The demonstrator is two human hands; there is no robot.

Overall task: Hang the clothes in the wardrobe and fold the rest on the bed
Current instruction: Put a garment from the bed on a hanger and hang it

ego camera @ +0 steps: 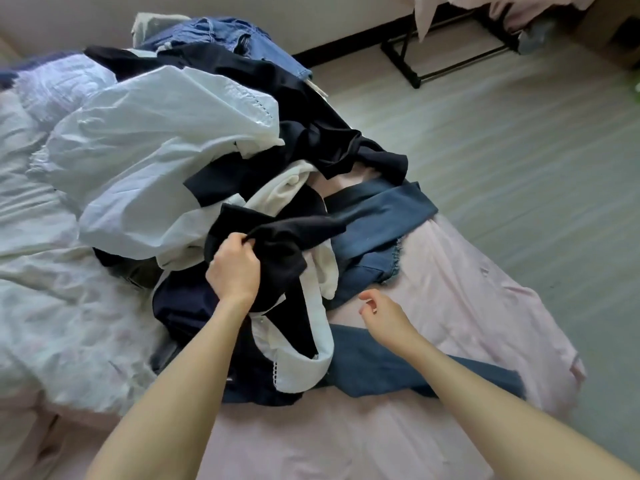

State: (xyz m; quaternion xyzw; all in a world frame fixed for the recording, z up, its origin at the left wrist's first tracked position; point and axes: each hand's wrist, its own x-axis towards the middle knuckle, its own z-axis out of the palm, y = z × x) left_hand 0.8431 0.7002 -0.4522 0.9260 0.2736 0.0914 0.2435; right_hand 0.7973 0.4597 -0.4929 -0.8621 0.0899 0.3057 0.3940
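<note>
A heap of clothes lies on the bed with its pink sheet (pixel 346 445). My left hand (pixel 235 268) is shut on a black garment (pixel 277 244) near the front of the heap, lifting its fold. My right hand (pixel 382 315) hovers to the right, fingers loosely apart, holding nothing, just above dark blue jeans (pixel 381 368). A large pale blue-white shirt (pixel 156 150) covers the middle of the heap. A cream top (pixel 294 181) and a white lace-edged piece (pixel 304 368) stick out among more black clothes (pixel 301 109). Lighter blue denim (pixel 235 39) lies at the far end.
A rumpled white duvet (pixel 52 289) fills the left side of the bed. Pale floor (pixel 519 150) runs along the right. A black metal rack (pixel 415 60) with pink cloth (pixel 429 12) hanging from it stands at the back right against the wall.
</note>
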